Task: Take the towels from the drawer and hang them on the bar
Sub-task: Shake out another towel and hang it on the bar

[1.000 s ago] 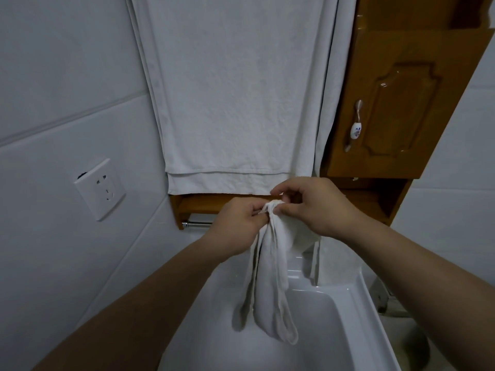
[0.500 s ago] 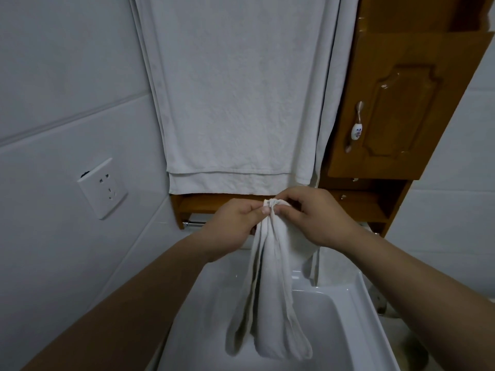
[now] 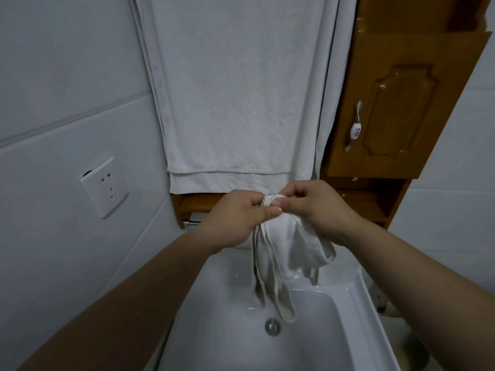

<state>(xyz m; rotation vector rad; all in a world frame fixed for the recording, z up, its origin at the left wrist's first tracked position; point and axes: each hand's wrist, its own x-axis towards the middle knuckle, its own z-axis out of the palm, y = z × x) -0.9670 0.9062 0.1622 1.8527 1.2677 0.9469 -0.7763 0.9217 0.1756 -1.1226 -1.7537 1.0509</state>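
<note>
A small white towel (image 3: 281, 253) hangs bunched over the sink, its folds dangling down into the basin. My left hand (image 3: 238, 218) and my right hand (image 3: 313, 207) both pinch its top edge, fingertips almost touching in the middle. Behind them a large white towel (image 3: 235, 97) hangs flat against the wall; whatever it hangs from is above the frame. The end of a chrome bar (image 3: 190, 223) shows under the wooden shelf, left of my left hand. No drawer is in sight.
A white sink (image 3: 233, 325) with a metal drain (image 3: 272, 326) lies below my hands. A brown wooden cabinet door (image 3: 401, 108) with a ceramic handle (image 3: 354, 127) stands at the right, open shelves (image 3: 361, 202) beneath it. A wall socket (image 3: 105, 187) sits at the left.
My hands have worked along the small towel's top edge, and its right part has bunched up under my right hand. The view has tipped down, showing the drain.
</note>
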